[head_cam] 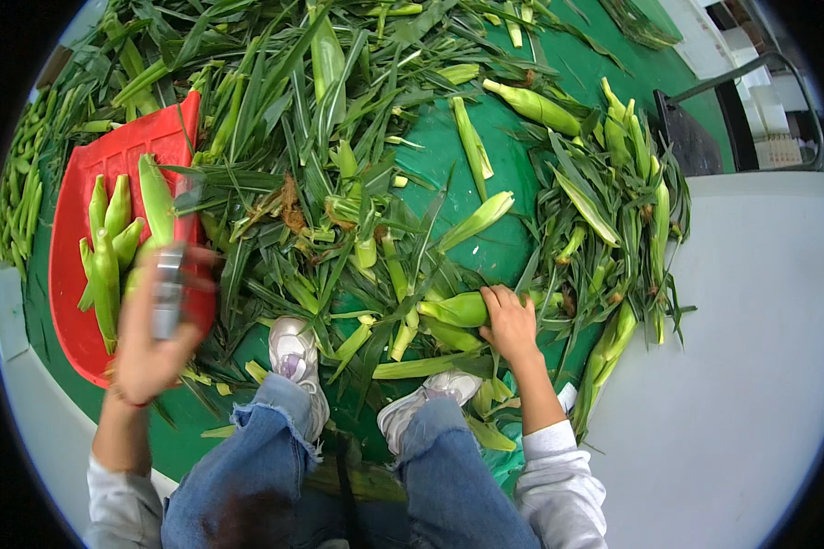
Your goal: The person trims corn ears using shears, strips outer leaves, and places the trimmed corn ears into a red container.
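My left hand point(144, 336), blurred by motion, is over the near right side of a red plastic scoop point(75, 206). In it is a grey metal tool point(167, 291), too smeared to name exactly. Several green ears of corn in their husks point(106, 274) lie in the scoop. My right hand point(511, 319) grips an ear of corn in its husk point(456, 310) low over the green floor; its stem end points left. Another husked-on ear point(453, 336) lies just below it, partly covered by leaves.
Corn leaves and stalks point(281, 123) are heaped ahead on the green floor point(439, 151). More corn plants point(611, 206) are piled at the right, beside a pale floor area point(735, 309). Green pods point(27, 171) lie far left. A black metal-handled object point(690, 130) stands upper right. My shoes point(295, 357) are close by.
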Demonstrator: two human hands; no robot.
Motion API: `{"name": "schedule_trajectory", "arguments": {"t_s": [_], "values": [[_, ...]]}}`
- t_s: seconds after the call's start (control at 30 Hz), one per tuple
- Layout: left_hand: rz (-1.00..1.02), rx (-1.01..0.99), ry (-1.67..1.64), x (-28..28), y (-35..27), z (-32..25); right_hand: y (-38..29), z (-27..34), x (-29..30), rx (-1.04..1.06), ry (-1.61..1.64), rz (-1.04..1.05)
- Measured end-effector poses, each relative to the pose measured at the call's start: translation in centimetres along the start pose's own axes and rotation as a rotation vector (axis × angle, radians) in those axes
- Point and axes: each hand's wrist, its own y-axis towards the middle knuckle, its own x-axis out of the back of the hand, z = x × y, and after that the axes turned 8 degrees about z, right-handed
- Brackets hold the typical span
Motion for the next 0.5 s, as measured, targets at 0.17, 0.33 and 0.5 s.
{"name": "schedule_trajectory", "arguments": {"t_s": [0.17,0.33,0.5], "values": [[0.646,-0.029,-0.288,-10.0,5.8,-3.5,-0.2,4.5,5.7,0.262,0.171,-0.062],[0.948,0.541,-1.061,-16.0,5.1,-2.2,0.3,9.3,8.0,0.449,0.241,-0.686],[0.673,0.327,-1.1,-17.3,3.1,-2.9,0.0,10.2,6.6,0.362,0.375,-0.752]]}}
